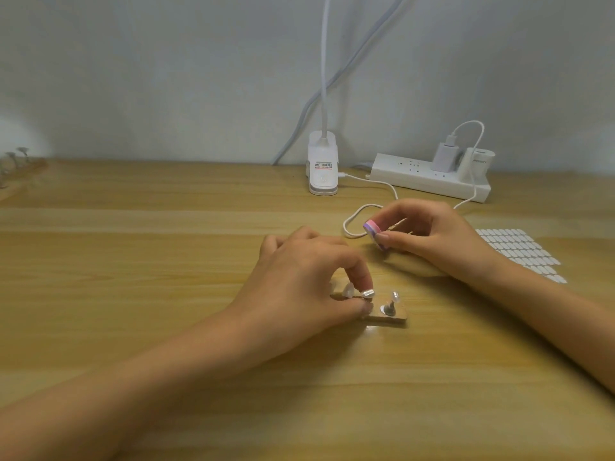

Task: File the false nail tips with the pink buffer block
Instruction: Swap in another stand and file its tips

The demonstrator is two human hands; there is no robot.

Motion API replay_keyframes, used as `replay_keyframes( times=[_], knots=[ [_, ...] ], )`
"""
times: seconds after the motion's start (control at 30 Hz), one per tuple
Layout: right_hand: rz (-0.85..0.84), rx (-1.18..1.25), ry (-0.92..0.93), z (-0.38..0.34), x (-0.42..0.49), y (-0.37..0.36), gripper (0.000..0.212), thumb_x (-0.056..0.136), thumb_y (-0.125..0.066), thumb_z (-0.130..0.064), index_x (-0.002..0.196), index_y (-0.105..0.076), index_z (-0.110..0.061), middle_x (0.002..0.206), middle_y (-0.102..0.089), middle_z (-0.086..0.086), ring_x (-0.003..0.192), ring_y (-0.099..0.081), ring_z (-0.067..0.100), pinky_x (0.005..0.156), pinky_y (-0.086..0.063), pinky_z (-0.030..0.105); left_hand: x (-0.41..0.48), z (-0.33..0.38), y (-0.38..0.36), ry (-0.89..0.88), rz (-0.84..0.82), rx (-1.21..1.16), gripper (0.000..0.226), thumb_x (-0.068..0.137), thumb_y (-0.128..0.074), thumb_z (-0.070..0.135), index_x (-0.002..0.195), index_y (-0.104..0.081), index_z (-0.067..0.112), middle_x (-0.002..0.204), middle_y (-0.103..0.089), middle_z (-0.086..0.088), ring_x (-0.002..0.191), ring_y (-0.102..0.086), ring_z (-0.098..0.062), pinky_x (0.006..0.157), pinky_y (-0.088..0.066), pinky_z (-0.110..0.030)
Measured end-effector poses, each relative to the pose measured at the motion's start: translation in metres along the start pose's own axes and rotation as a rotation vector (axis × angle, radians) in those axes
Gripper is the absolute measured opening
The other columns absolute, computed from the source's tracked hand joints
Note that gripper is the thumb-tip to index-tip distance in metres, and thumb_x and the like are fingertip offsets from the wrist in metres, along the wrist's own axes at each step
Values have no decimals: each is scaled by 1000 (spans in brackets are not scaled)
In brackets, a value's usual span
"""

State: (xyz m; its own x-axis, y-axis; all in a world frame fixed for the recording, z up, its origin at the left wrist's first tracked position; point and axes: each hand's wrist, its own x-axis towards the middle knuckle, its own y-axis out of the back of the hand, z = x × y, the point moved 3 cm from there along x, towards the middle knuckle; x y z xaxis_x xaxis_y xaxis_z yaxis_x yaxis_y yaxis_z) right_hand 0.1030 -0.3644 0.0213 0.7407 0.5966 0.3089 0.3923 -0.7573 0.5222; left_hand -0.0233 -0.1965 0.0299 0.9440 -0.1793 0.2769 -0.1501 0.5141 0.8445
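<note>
My right hand (429,237) grips the pink buffer block (375,231) between thumb and fingers, lifted a little above the desk. Below it, a small wooden nail stand (394,318) sits on the desk and carries false nail tips on short pegs. My left hand (299,281) pinches one silver nail tip (367,294) on the stand with thumb and forefinger. Another tip (395,297) stands free on its peg at the stand's right end, and a pale one (348,289) shows beside my left fingers. The buffer is apart from the tips.
A sheet of white adhesive tabs (520,251) lies right of my right hand. A white power strip (432,178) with chargers and a clip lamp base (322,168) stand at the back by the wall. A white cable (359,214) loops behind the buffer. Another nail stand (16,168) is far left.
</note>
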Motion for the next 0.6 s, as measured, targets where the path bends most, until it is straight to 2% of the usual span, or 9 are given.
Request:
replay_keyframes(
  times=[0.13, 0.23, 0.3, 0.37, 0.43, 0.5, 0.6],
  knots=[
    [-41, 145, -51, 2, 0, 1, 43, 68, -76, -41, 101, -73, -13, 94, -77, -5, 84, -74, 13, 72, -55, 18, -2, 4, -3, -86, 32, 15, 24, 81, -76, 43, 77, -52, 44, 91, -57, 31, 106, -40, 4, 90, -21, -29],
    [-48, 169, -66, 2, -2, 3, 34, 73, -75, -36, 101, -73, -17, 95, -76, -2, 86, -73, 13, 72, -57, 21, -7, 11, 1, -219, 142, 69, 19, 81, -80, 36, 82, -62, 40, 99, -64, 27, 112, -52, -5, 93, -27, -38],
    [-18, 174, -21, -2, -3, 4, 27, 78, -74, -32, 100, -73, -18, 94, -75, 3, 86, -72, 14, 74, -58, 25, -6, 12, 11, -263, 236, -40, 13, 84, -78, 36, 85, -65, 36, 103, -69, 25, 107, -62, -1, 94, -32, -38],
    [43, 164, 56, -11, -5, 4, 26, 79, -74, -37, 99, -74, -21, 94, -74, 5, 86, -70, 13, 75, -57, 25, -1, 6, 22, -254, 286, -243, 9, 89, -74, 31, 90, -66, 29, 102, -74, 20, 97, -69, 4, 97, -43, -32],
    [112, 136, 142, -24, -7, 1, 24, 80, -74, -41, 98, -75, -26, 97, -73, 0, 92, -70, 12, 78, -60, 27, 6, -4, 30, -191, 298, -399, 8, 87, -75, 21, 91, -68, 18, 93, -77, 12, 90, -73, 0, 87, -56, -24],
    [153, 92, 245, -36, -9, -4, 23, 83, -72, -36, 102, -73, -23, 99, -72, -2, 95, -69, 19, 78, -61, 33, 12, -15, 31, -104, 288, -469, 8, 84, -79, 18, 87, -72, 17, 85, -76, 11, 84, -73, -4, 78, -56, -19],
    [166, -16, 407, -51, -13, -9, 22, 87, -70, -26, 108, -70, -20, 101, -68, 7, 93, -67, 24, 75, -60, 36, 13, -26, 28, 3, 287, -543, 12, 77, -84, 21, 77, -74, 29, 79, -75, 15, 74, -69, -2, 68, -47, -7]
  ],
)
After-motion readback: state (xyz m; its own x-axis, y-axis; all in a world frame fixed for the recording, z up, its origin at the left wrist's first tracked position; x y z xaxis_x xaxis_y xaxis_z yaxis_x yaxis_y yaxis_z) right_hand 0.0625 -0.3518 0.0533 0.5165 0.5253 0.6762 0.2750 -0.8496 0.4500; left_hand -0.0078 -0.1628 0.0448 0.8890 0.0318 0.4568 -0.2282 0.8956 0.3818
